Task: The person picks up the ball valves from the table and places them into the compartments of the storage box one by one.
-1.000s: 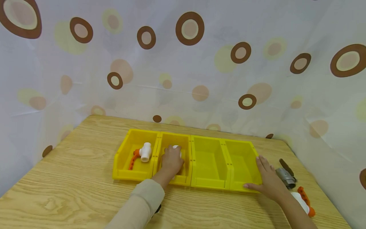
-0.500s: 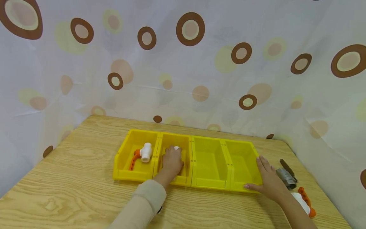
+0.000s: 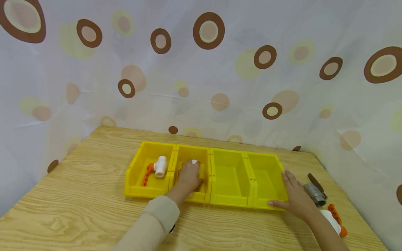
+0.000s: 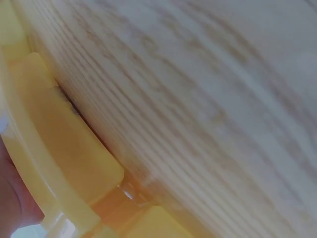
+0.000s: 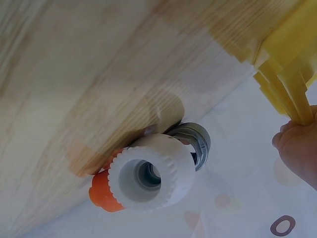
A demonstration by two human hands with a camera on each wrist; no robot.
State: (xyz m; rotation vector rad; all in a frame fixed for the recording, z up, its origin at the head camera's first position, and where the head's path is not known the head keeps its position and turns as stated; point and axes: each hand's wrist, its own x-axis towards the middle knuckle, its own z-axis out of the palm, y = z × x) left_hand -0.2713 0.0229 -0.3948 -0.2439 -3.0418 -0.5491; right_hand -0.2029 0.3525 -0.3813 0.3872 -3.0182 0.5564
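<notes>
In the head view, my left hand [image 3: 188, 176] reaches down into the second yellow bin [image 3: 180, 153] from the left, its fingers bent over a white fitting [image 3: 194, 161] that shows only in part past the fingertips. The left wrist view has part of this hand [image 4: 14, 198] at its lower left edge, behind a yellow wall. My right hand [image 3: 296, 197] rests against the right end of the bin row, fingers extended along the side of the last bin [image 3: 265, 204] and thumb on its front edge. That hand [image 5: 302, 148] also touches the yellow edge in the right wrist view.
A white valve [image 3: 160, 167] with an orange handle [image 3: 147, 174] lies in the leftmost bin. Right of the bins, on the wooden table [image 3: 78, 181], are a grey metal valve [image 3: 315, 194] and another white valve [image 3: 330, 220] with an orange handle. A patterned sheet [image 3: 194, 69] hangs behind.
Over the last second my left hand has shifted slightly within the second bin, and less of the white fitting shows. My right hand stays where it was.
</notes>
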